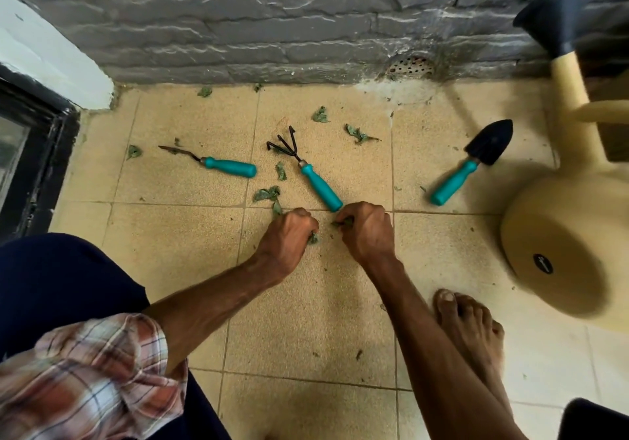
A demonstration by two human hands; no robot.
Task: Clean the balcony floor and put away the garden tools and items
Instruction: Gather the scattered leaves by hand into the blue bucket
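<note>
Door frame, black, at the floor's left edge. Floor: tan tiles, with a grey stone wall along the far edge.

Weeder, teal handle, lies flat on the left part of the floor, blade toward the door frame.

Leaves, green and crumpled, are scattered mostly over the far half. Some lie between weeder and rake.

Plaid sleeve is rolled at the left elbow, near-left corner.

Left hand is low at mid-floor, fingers curled into a fist round leaves, with green bits showing at the fingers.

Rake, teal handle, lies mid-floor with tines toward the wall. Its handle end is just beside the right hand.

Right hand is close beside the left, apart from it, fingers curled and pinching a leaf at the tips.

Drain is at the wall's base, right of centre.

Trowel lies flat, well apart from the rake, blade toward the far-right corner.

Bare foot is flat on the tiles beside the right forearm.

Can, cream, blurred, is at the right edge. Cannot tell whether it stands upright.
</note>
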